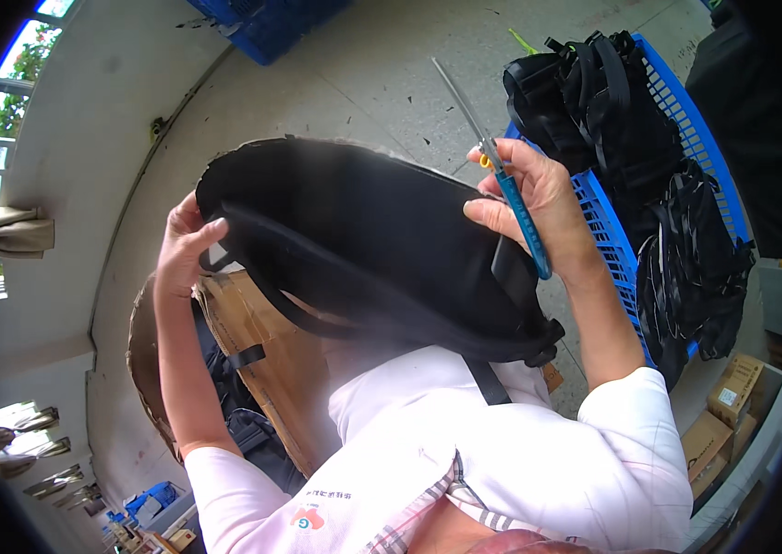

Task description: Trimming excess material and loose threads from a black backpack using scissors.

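A black backpack (354,212), with straps and a raw-looking upper edge, is stretched out in front of my chest. My left hand (189,242) pinches its left end, thumb on the near face. At its upper right edge, my right hand (539,198) holds a pair of scissors (522,217) with a teal handle and a small yellow part. The long blades point up and away, past the backpack's edge. Some fingers of the right hand also seem to touch the backpack, but whether they grip it I cannot tell. A dark strap (486,380) hangs down over my white shirt.
On the right stands a blue plastic basket (605,226) piled with black backpacks (594,102). An open cardboard box (266,355) with dark items stands at my left. Small cartons (734,388) sit at the lower right. A blue crate (266,23) is at the far edge, and dark scraps dot the floor.
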Motion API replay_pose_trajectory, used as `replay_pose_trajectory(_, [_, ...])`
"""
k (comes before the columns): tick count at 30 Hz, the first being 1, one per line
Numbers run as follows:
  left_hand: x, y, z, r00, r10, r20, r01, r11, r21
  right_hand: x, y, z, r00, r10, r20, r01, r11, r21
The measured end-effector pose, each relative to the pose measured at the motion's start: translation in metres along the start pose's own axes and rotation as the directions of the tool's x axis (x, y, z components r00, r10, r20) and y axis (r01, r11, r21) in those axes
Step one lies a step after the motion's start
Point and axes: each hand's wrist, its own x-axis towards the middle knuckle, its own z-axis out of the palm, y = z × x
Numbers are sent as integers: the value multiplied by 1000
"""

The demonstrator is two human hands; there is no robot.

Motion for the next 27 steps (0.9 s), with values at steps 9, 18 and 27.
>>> replay_pose_trajectory(9, [6, -24, -1, 963, 246, -110, -268, 912, -311, -40, -5, -79, 995, -102, -20, 102, 995, -24])
replay_pose_trajectory(18, [11, -29, -1, 961, 255, -104, -275, 892, -359, -92, -2, -97, 984, 69, 163, 6, 910, -416])
replay_pose_trajectory(27, [6, -32, -9, 964, 244, -108, -267, 897, -353, -100, -5, -97, 946, 148, 287, -8, 899, -438])
